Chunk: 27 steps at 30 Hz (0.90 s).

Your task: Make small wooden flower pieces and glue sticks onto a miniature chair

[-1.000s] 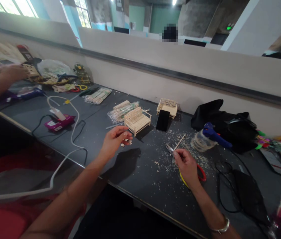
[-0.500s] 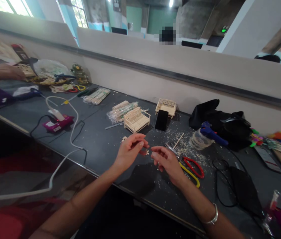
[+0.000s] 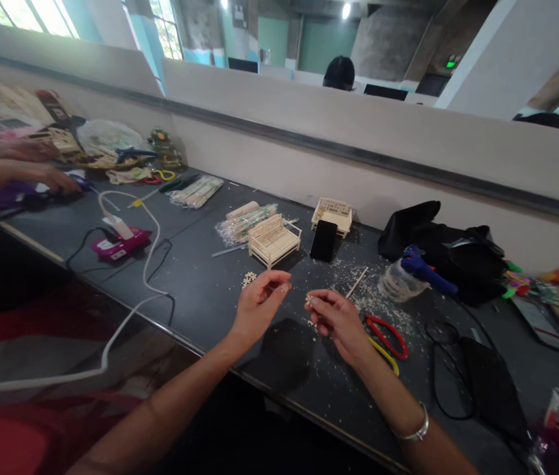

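Over the dark table's front part (image 3: 200, 297), my left hand (image 3: 258, 305) hovers with its fingertips drawn into a pinch; what is in them I cannot make out. Close beside it, my right hand (image 3: 339, 318) pinches a small pale wooden piece (image 3: 309, 300). A bracelet is on my right wrist. Red-and-yellow-handled cutters (image 3: 386, 335) lie just right of my right hand, and a thin wooden stick (image 3: 357, 282) lies beyond it among wood chips. A little pile of wooden bits (image 3: 248, 279) sits beyond my left hand. Further back is a small stick-built bench (image 3: 274, 239).
A black phone (image 3: 323, 239) and a second stick model (image 3: 333, 212) sit behind the bench. To the right are a plastic cup (image 3: 394, 282), a blue glue gun (image 3: 425, 269), a black bag (image 3: 450, 247) and cables. A pink device (image 3: 118, 243) with a white cable lies left. A co-worker's hands (image 3: 22, 173) work at far left.
My right hand has let go of the cutters and come left toward my left hand. My left hand moved right and nearer; the small piece has passed into my right fingers.
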{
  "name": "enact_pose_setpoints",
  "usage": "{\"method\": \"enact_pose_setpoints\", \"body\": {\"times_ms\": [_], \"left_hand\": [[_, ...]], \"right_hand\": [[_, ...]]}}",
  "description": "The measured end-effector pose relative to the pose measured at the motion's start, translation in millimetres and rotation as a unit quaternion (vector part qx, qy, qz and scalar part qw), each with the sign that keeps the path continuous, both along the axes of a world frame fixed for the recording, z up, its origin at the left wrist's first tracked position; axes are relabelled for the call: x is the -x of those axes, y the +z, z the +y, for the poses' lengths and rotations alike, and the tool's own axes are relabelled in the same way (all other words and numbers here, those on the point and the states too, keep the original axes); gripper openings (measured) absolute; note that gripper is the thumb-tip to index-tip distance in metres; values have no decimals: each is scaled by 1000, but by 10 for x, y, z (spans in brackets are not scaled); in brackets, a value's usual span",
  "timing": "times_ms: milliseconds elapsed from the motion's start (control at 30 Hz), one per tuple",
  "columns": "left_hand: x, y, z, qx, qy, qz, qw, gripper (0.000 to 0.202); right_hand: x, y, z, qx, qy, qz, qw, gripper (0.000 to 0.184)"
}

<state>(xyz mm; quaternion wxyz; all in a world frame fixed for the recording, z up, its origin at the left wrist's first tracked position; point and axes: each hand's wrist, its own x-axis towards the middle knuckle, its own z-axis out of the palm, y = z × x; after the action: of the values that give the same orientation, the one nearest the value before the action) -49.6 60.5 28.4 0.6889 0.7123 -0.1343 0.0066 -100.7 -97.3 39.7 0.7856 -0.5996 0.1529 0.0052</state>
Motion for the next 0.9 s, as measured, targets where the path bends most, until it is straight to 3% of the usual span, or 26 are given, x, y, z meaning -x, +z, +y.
{"method": "enact_pose_setpoints", "body": {"times_ms": [300,633,900], "left_hand": [[45,-110,-125,-8,-127,84,988,26],[21,-120,-134,-44,-111,41,992,17],[0,-128,-116,-23,-104,80,991,20]], "right_hand": [[-14,-117,-52,19,-13,-39,999,38],[-4,-165,-15,57,-4,-41,998,37],[-24,-226,-36,88,-26,-60,994,29]]}}
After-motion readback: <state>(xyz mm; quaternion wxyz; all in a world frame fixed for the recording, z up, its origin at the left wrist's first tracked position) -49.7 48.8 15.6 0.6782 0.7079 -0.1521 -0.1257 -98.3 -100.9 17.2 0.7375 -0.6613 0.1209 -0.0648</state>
